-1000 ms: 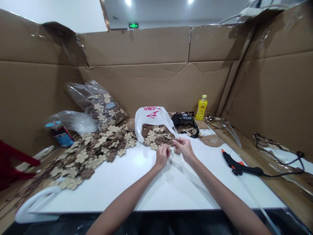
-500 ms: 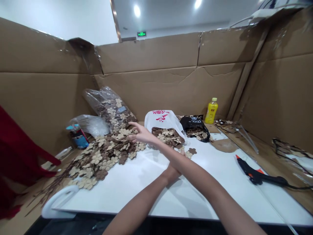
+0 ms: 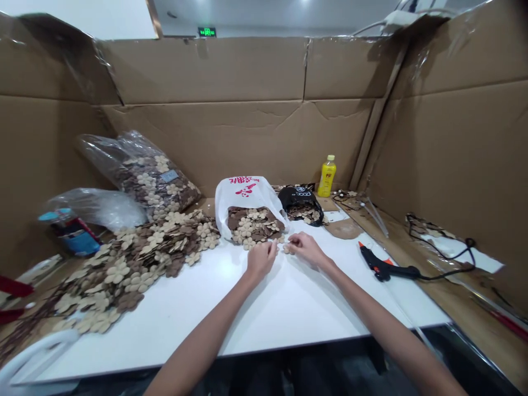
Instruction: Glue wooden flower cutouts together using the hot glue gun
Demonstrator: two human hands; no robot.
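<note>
My left hand (image 3: 261, 257) and my right hand (image 3: 303, 246) rest close together on the white table (image 3: 289, 308), just in front of a white plastic bag (image 3: 243, 191) spilling small brown and tan wooden flower pieces (image 3: 252, 226). Both hands have their fingers curled in a pinch over a few loose flower pieces (image 3: 285, 247) lying between them. What exactly each pinch holds is too small to name.
A large heap of flower pieces (image 3: 140, 256) covers the table's left side, with a clear bag of more (image 3: 148, 176) behind. A black bag (image 3: 300, 201), a yellow bottle (image 3: 326, 176) and a black glue gun (image 3: 381, 267) with cord lie right. Cardboard walls surround the table.
Half a second ago my right arm reached left across to the big heap. It has come back, and both hands meet again in front of the white bag. The view has swung right.
</note>
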